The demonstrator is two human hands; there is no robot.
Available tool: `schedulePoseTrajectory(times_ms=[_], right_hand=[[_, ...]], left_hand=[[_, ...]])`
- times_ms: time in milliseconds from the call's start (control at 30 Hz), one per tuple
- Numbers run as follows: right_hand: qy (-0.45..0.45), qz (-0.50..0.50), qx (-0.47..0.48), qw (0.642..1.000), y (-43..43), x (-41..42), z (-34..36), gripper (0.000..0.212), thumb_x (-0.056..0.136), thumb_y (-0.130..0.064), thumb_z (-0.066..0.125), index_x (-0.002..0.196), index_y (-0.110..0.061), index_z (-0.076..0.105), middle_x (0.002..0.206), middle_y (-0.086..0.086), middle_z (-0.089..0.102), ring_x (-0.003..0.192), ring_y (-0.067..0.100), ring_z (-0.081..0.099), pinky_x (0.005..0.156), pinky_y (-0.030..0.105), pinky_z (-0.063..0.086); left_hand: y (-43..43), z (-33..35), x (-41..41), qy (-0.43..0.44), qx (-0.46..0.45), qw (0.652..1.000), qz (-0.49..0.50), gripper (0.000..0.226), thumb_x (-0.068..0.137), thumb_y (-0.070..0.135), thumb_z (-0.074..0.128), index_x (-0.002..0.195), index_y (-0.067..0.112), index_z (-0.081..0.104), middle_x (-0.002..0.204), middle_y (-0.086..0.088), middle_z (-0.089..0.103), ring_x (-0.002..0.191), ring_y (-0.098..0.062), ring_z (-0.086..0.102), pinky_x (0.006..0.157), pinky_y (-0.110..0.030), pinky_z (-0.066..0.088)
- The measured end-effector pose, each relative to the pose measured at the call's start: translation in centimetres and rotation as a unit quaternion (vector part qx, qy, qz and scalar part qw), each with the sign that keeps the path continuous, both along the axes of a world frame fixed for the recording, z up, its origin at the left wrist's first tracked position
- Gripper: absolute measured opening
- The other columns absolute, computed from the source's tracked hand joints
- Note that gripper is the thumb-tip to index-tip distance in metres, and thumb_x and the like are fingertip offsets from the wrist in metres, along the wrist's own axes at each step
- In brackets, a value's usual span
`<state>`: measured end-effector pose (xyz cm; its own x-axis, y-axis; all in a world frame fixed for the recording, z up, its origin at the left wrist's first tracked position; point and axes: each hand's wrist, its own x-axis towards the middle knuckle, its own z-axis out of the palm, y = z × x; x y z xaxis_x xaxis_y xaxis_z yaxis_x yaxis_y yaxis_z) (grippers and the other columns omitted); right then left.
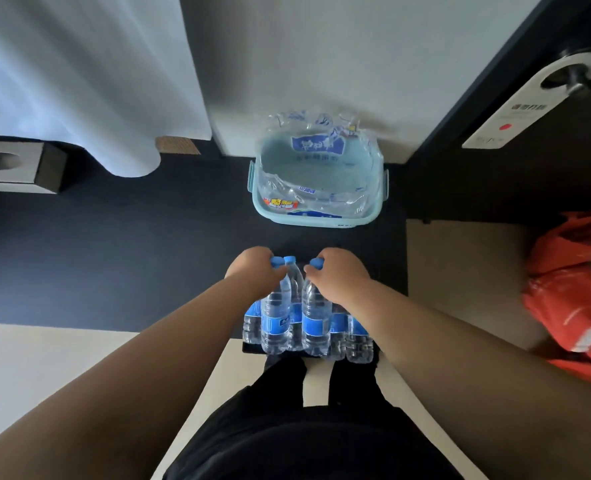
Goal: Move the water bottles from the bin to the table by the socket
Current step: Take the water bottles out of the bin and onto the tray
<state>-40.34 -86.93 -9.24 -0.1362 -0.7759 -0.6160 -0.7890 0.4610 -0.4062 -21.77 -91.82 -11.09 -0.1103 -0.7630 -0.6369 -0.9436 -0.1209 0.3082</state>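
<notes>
As both hands grip them near the caps, several bottles (307,323) hang upright at the lower centre of the frame: clear plastic, blue caps, blue labels. The left hand (254,271) curls round the tops on the cluster's left; the right hand (339,275) clamps those on its right. Above them in the frame, well apart, a pale blue bin (321,222) sits on dark floor, holding crumpled clear wrap (321,197). An orange bag (571,289) lies at the right edge, and a white curtain (79,81) fills the upper left.
</notes>
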Motion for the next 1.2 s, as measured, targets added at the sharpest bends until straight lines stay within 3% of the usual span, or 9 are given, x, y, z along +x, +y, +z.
schedulePoseTrajectory(times_ms=[167, 400, 567, 633, 700, 833, 967, 1067, 1200], right_hand=[[0.026, -0.044, 0.043, 0.998, -1.5, -0.9, -3.7, 0.042, 0.096, -0.053, 0.061, 0.108, -0.013, 0.068, 0.086, 0.005, 0.071, 0.077, 0.024, 0.070, 0.076, 0.045, 0.063], [0.031, -0.085, 0.069, 0.993, -2.1, -1.2, -8.0, 0.044, 0.099, -0.052, 0.060, 0.104, -0.009, 0.068, 0.082, 0.007, 0.071, 0.070, 0.023, 0.067, 0.054, 0.032, 0.045], [0.068, -0.066, 0.102, 0.990, -1.1, -2.2, -9.8, 0.045, 0.105, -0.047, 0.047, 0.091, -0.007, 0.063, 0.074, 0.008, 0.065, 0.061, 0.022, 0.059, 0.049, 0.029, 0.034], [0.076, -0.074, 0.110, 0.988, -0.2, -2.4, -10.1, 0.051, 0.104, -0.054, 0.042, 0.095, -0.008, 0.063, 0.072, 0.006, 0.064, 0.063, 0.023, 0.061, 0.058, 0.031, 0.045], [0.085, -0.089, 0.110, 0.986, 0.9, -2.6, -10.0, 0.057, 0.101, -0.061, 0.034, 0.107, -0.011, 0.062, 0.075, 0.002, 0.066, 0.070, 0.022, 0.063, 0.084, 0.042, 0.055], [0.087, -0.079, 0.088, 0.989, 2.7, -2.8, -9.5, 0.064, 0.103, -0.064, 0.025, 0.127, -0.013, 0.055, 0.077, 0.001, 0.064, 0.082, 0.023, 0.064, 0.102, 0.046, 0.050], [0.073, -0.066, 0.078, 0.992, 3.8, -3.7, -8.8, 0.066, 0.104, -0.067, 0.025, 0.120, -0.010, 0.056, 0.081, 0.003, 0.062, 0.075, 0.022, 0.062, 0.068, 0.037, 0.049], [0.081, -0.045, 0.088, 0.992, 4.7, -5.1, -8.7, 0.068, 0.106, -0.065, 0.023, 0.115, -0.008, 0.057, 0.082, 0.007, 0.063, 0.061, 0.021, 0.057, 0.050, 0.032, 0.035], [0.108, 0.002, 0.103, 0.989, 6.0, -7.4, -8.8, 0.049, 0.108, -0.056, 0.034, 0.113, -0.011, 0.055, 0.082, 0.005, 0.065, 0.065, 0.020, 0.060, 0.052, 0.033, 0.041]], left_hand=[[-0.2, -2.7, -0.2, -0.018, 0.008, 0.999, 0.036, 0.036, 0.088, 0.055, 0.064, 0.099, 0.020, 0.066, 0.089, 0.003, 0.070, 0.073, -0.020, 0.070, 0.068, -0.035, 0.062], [0.3, -6.2, -1.2, -0.061, 0.016, 0.998, 0.030, 0.040, 0.091, 0.059, 0.060, 0.082, 0.019, 0.061, 0.079, 0.000, 0.063, 0.061, -0.017, 0.061, 0.050, -0.027, 0.041], [-0.6, -7.3, -1.8, -0.056, 0.024, 0.997, 0.052, 0.038, 0.094, 0.054, 0.060, 0.096, 0.016, 0.066, 0.085, -0.002, 0.070, 0.072, -0.023, 0.069, 0.063, -0.036, 0.059], [-0.9, -7.4, -1.6, -0.036, 0.017, 0.997, 0.071, 0.035, 0.095, 0.049, 0.061, 0.110, 0.017, 0.065, 0.093, 0.000, 0.070, 0.078, -0.023, 0.069, 0.072, -0.039, 0.061], [-1.0, -7.5, -1.3, -0.025, 0.006, 0.998, 0.064, 0.044, 0.095, 0.046, 0.062, 0.130, 0.021, 0.058, 0.104, -0.001, 0.069, 0.085, -0.024, 0.069, 0.074, -0.039, 0.059], [0.1, -7.5, -0.3, -0.036, 0.014, 0.999, 0.005, 0.055, 0.092, 0.052, 0.061, 0.138, 0.025, 0.047, 0.099, 0.004, 0.067, 0.078, -0.021, 0.066, 0.062, -0.032, 0.050], [1.9, -7.6, 0.7, -0.053, 0.009, 0.998, -0.034, 0.035, 0.089, 0.049, 0.066, 0.105, 0.024, 0.046, 0.088, 0.004, 0.063, 0.065, -0.017, 0.060, 0.053, -0.031, 0.044], [3.4, -7.9, 1.8, -0.068, 0.003, 0.997, -0.046, 0.030, 0.091, 0.045, 0.060, 0.110, 0.022, 0.050, 0.076, 0.008, 0.056, 0.059, -0.013, 0.056, 0.049, -0.028, 0.040], [4.9, -8.1, 4.3, -0.090, 0.017, 0.994, -0.063, 0.039, 0.094, 0.046, 0.060, 0.127, 0.026, 0.052, 0.104, 0.001, 0.066, 0.082, -0.023, 0.065, 0.059, -0.031, 0.044]])
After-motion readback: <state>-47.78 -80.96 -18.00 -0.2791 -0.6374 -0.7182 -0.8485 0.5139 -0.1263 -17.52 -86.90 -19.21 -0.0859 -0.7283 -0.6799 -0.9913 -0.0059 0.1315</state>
